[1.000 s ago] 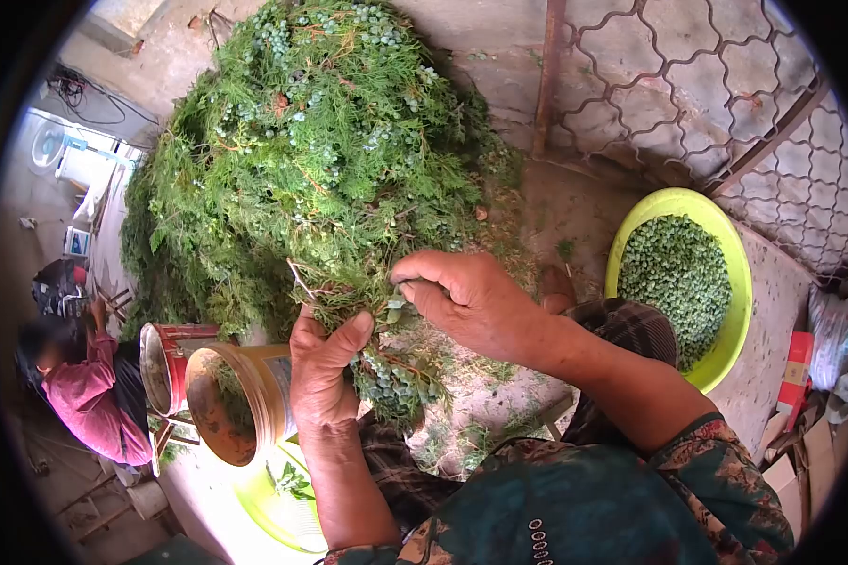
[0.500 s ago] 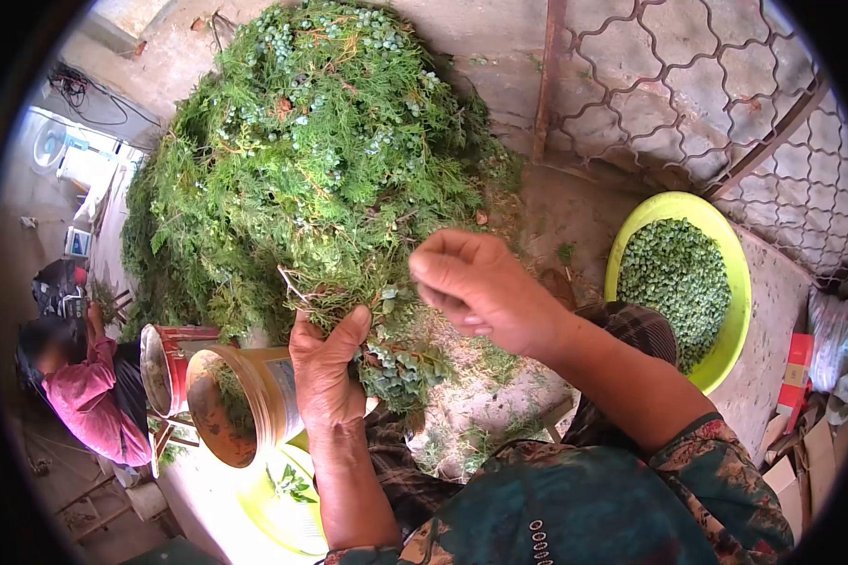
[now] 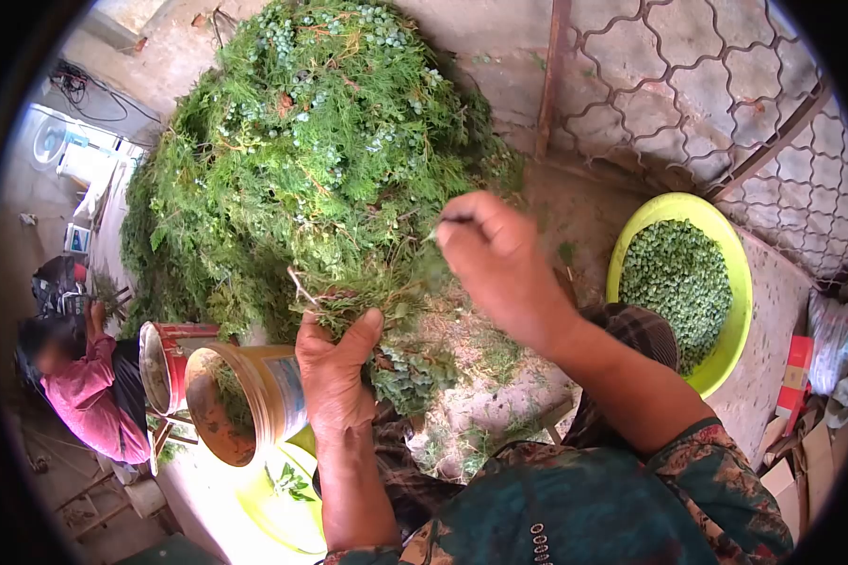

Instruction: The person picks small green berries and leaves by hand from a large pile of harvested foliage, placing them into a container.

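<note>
My left hand is closed round a green sprig with thin twigs, at the front of a large pile of leafy branches bearing pale blue-green berries. Just right of the sprig, my right hand is raised, its thumb and forefinger pinched together; a small bit of green shows at the tips, too blurred to make out. Below the left thumb hangs a cluster of green berries.
A yellow-green basin of green berries stands at right, beside a metal lattice. Left are a red bucket, a tan bucket and a yellow tub. Another person sits at far left.
My right hand has moved slightly right and up, away from the sprig. My left hand, still holding the sprig, has shifted a little to the right.
</note>
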Available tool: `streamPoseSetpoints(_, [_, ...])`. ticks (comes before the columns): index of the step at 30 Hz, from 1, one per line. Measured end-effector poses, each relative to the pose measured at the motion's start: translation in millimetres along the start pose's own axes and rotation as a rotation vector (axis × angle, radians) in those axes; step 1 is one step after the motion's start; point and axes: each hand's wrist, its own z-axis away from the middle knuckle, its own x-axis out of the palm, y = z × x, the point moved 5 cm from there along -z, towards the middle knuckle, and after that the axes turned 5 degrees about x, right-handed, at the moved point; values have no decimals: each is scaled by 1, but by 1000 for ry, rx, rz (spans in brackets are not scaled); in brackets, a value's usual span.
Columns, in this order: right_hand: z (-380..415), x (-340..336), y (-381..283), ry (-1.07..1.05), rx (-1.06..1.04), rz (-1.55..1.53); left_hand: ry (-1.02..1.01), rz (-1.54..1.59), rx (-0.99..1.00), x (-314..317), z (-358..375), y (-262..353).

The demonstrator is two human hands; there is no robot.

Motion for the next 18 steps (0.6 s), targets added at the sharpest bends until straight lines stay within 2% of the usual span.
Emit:
streamPoseSetpoints(1, [0, -1, 8, -91, 371, -502, -3, 42, 22, -1, -2, 1])
streamPoseSetpoints(2, [3, 2, 10, -144, 484, -665, -1, 80, 45, -3, -3, 3])
streamPoseSetpoints(3, [7, 5, 13, -152, 481, -668, 2, 78, 53, -4, -3, 4])
streamPoseSetpoints(5, [22, 26, 23, -406, 679, -899, 34, 79, 71, -4, -4, 5])
streamPoseSetpoints(7, [30, 34, 29, -420, 722, -722, 22, 87, 100, -3, -4, 6])
streamPoseSetpoints(10, [30, 41, 29, -397, 745, -610, -30, 64, 133, -2, -3, 3])
streamPoseSetpoints(12, [27, 43, 28, -380, 661, -389, -72, 31, 145, 0, -3, 2])
streamPoseSetpoints(15, [22, 41, 30, -344, 599, -466, -59, 22, 144, 2, -2, 5])
streamPoseSetpoints(16, [19, 37, 29, -346, 599, -465, -22, 57, 80, 2, -1, 6])
streamPoseSetpoints(18, [8, 14, 23, -184, 431, -545, 18, 93, 17, -4, -3, 6])
